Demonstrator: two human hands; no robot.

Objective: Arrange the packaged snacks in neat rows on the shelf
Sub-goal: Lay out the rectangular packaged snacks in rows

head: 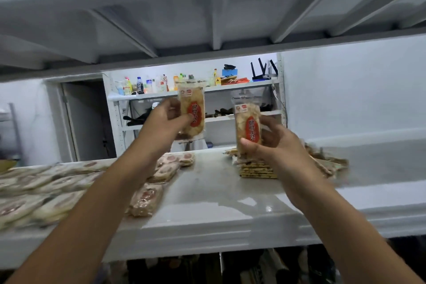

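Observation:
My left hand (164, 122) grips a clear snack packet with a red oval label (192, 110), held upright above the white shelf (219, 200). My right hand (272, 143) holds a second, matching packet (247, 127) upright, a little lower and to the right. Rows of the same packets (57, 191) lie flat across the shelf's left side. A stack of flat packets (258, 168) sits under my right hand, with a loose heap (327, 159) further right.
The underside of the shelf above (207, 18) hangs low over the working space. Behind stands a white rack (196, 92) with bottles and a black router. A dark doorway (87, 120) is at the back left.

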